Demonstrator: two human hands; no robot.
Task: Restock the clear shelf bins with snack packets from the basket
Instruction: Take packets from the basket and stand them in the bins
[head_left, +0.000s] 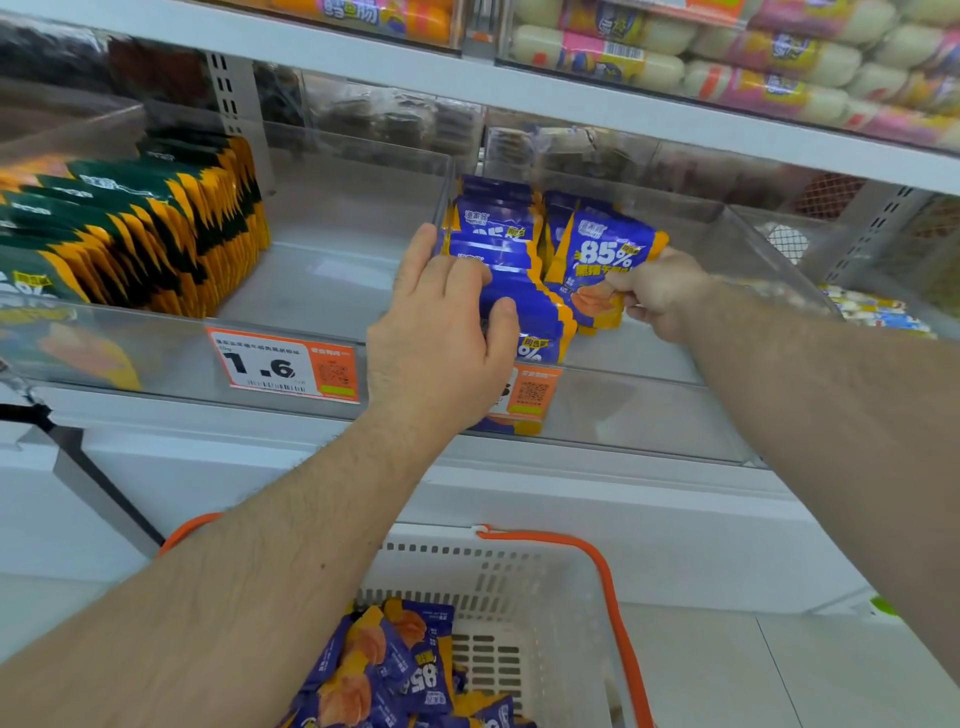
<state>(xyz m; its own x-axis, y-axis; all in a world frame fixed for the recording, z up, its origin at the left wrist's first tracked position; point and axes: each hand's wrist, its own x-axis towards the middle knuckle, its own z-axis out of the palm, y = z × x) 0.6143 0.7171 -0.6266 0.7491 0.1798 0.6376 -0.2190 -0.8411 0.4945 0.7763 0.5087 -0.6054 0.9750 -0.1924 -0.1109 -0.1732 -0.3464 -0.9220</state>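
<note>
My left hand (441, 332) grasps the stacked blue packets (524, 291) in the clear bin (649, 410); my right hand (657, 296) pinches one packet (605, 260) (upright, alongside the stack).

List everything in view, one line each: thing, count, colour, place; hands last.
blue snack packets: two short rows, blue and orange, middle clear bin.
clear bin: one, transparent, middle shelf.
green packets: one long row, green and orange, left bin.
price tag: one, orange and white, left bin's front.
basket: one, white with orange handles, below the shelf.
basket packets: a pile, blue and orange, inside the basket.
sausage packs: many, pale with pink labels, top shelf.
left hand: grips the left row.
right hand: pinches one packet.
</note>
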